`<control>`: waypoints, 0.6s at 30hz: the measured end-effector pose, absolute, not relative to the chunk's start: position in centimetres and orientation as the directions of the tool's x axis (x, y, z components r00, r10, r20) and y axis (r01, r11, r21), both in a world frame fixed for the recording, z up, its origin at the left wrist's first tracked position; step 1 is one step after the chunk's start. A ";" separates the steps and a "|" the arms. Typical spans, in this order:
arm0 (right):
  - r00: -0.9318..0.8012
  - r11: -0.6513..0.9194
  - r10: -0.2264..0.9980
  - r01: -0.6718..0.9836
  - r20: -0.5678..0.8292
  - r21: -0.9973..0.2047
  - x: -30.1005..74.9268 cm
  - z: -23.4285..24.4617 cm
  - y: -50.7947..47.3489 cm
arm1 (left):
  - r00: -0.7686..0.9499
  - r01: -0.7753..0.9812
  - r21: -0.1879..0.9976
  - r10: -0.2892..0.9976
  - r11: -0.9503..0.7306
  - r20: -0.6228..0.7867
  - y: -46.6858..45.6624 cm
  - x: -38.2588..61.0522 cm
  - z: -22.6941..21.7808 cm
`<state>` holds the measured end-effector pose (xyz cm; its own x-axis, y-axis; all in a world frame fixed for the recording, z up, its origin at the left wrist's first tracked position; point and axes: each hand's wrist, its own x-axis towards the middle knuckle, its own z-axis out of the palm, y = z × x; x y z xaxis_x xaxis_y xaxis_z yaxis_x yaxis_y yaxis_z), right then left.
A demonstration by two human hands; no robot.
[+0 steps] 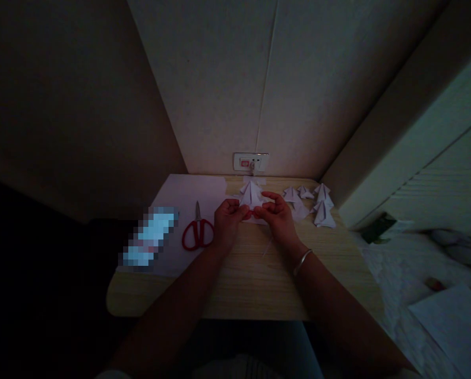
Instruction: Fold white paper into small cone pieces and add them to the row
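Observation:
A white folded-paper piece (pixel 251 195), pointed at the top and pleated, is held between my two hands over the table. On its lower left edge my left hand (pixel 230 216) pinches it with thumb and fingers. My right hand (pixel 277 213), with a bracelet at the wrist, grips its lower right side. Something red shows between my thumbs under the paper; I cannot make out what it is. Left of my left hand lie scissors (pixel 198 231) with red handles, blades pointing away. Several similar folded-paper pieces (pixel 322 208) sit to the right of my right hand.
A large white sheet (pixel 203 185) covers the left of the wooden table (pixel 247 284), with a blurred, lit phone-like screen (pixel 150 237) on it. A wall socket (pixel 251 161) sits behind the table's back edge. Right of the table, paper (pixel 454 321) lies on a pale quilted surface.

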<state>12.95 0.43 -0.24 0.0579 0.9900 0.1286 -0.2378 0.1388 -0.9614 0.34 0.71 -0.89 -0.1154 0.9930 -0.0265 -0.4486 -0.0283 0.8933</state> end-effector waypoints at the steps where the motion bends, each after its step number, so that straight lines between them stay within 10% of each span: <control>1: 0.067 0.136 0.990 -0.233 0.124 -0.963 12.9 -0.3 0.4 | -0.110 -0.458 0.889 0.993 -0.020 -0.035 0.7 0.4 -0.9; 18: 0.050 0.195 0.980 -0.107 0.191 -0.975 13.5 -1.9 1.0 | -0.026 -0.555 0.830 0.996 0.057 -0.087 0.8 0.4 -1.0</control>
